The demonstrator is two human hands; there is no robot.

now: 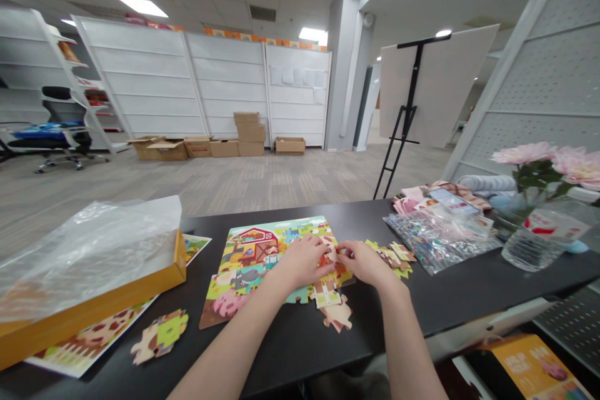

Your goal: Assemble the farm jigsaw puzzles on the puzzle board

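A farm-scene jigsaw puzzle (255,250) with a red barn and a pink pig lies partly assembled on the black table. My left hand (304,260) rests flat on its right part, fingers spread, covering some of the picture. At the puzzle's right edge, my right hand (363,261) has thumb and fingers pinched on a small puzzle piece (345,251), mostly hidden by the fingers. Loose puzzle pieces (336,314) lie just below the hands. More loose pieces (398,256) sit right of my right hand, and another small group (160,334) lies at the lower left.
An orange-edged box (175,256) with clear plastic in it stands at the left, over printed picture sheets (96,334). To the right are a plastic bag (434,244), a water bottle (534,237) and pink flowers (525,153). An easel (407,119) stands beyond the table.
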